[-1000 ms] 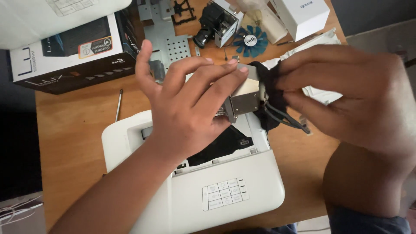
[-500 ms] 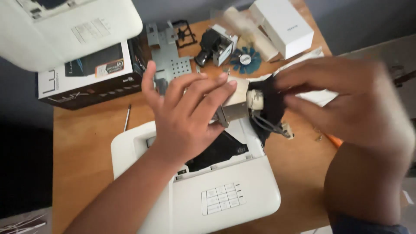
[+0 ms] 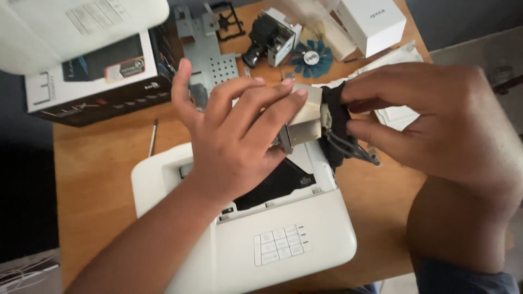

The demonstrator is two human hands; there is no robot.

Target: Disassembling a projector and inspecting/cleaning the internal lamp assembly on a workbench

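- My left hand (image 3: 239, 136) holds a metal-cased module (image 3: 302, 122) up above the white device (image 3: 261, 228), fingers spread long across its pale top, thumb raised free behind them.
- My right hand (image 3: 436, 125) pinches the module's black end part (image 3: 335, 130) between thumb and forefinger, tight and narrow; dark wires (image 3: 354, 152) trail out just below those fingertips.
- Against a second ago, the two hands have kept their grips, and the module has stayed between them, only turned a little, so its silvery side now faces me.
- I judge the work as still handling the part in the air, not yet set down or seated.
- Under my left palm the device's open dark bay (image 3: 278, 182) shows.
- Beyond my fingertips lie a blue fan (image 3: 311, 59), a lens block (image 3: 272, 38) and a perforated metal plate (image 3: 210, 54).
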